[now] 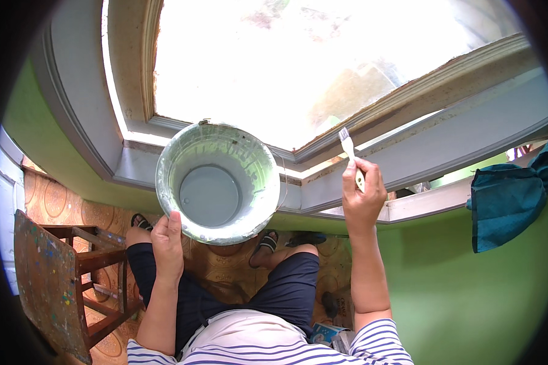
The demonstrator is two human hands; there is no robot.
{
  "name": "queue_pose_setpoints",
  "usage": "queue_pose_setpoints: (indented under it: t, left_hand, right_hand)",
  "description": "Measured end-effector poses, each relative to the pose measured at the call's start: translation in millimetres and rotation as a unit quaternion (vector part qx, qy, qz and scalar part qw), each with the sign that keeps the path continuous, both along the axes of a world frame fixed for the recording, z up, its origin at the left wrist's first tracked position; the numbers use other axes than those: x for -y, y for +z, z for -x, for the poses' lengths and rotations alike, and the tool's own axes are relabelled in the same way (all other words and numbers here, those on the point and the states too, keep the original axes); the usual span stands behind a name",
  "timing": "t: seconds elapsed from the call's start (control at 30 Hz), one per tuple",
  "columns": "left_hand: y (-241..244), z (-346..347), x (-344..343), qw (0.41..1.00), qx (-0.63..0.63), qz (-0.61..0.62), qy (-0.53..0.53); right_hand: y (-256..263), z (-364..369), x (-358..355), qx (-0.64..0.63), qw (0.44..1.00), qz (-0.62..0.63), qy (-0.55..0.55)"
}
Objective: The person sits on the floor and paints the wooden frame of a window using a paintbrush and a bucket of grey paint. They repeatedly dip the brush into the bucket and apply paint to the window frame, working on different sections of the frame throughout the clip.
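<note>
My left hand [168, 246] grips the near-left rim of a paint-stained bucket [260, 182], its thumb over the edge. Grey paint [210, 196] lies at the bottom, and pale streaks run down the inner wall. A thin wire handle hangs at the bucket's right side. To the right, my right hand [364, 191] holds a small paintbrush [348, 145] by its pale handle, bristles pointing up and away. The brush tip is in front of the wooden window frame [392, 102], which is partly grey and partly bare brown; whether they touch I cannot tell.
A paint-spattered wooden chair [50, 283] stands at the left on patterned floor tiles. Grey sills and a green wall [447, 283] surround the window. Teal cloth [507, 205] hangs over the ledge at the right. A blue-and-white box [324, 334] lies by my right leg.
</note>
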State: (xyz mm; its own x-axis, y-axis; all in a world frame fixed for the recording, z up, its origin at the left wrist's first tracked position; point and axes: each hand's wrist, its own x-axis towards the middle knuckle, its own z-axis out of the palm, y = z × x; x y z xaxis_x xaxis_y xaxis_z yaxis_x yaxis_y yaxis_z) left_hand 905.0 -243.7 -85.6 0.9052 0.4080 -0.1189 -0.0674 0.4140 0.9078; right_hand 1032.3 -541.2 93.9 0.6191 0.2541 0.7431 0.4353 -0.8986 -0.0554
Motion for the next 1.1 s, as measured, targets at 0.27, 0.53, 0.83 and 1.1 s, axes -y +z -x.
queue_pose_setpoints:
  t: [0.27, 0.53, 0.83, 1.1]
  left_hand:
    - [0, 1, 0, 1.000, 0.001, 0.001, 0.003]
    - [0, 0, 1, 1.000, 0.010, 0.011, 0.002]
    - [1, 1, 1, 1.000, 0.008, 0.012, -0.003]
    - [-1, 4, -3, 1.000, 0.002, 0.008, -0.017]
  right_hand:
    - [28, -14, 6, 0.091, 0.996, -0.021, -0.005]
    - [-6, 3, -4, -0.023, 1.000, -0.019, -0.002]
    - [2, -13, -2, 0.017, 0.999, -0.026, -0.008]
    - [-5, -4, -3, -0.011, 0.999, -0.037, -0.004]
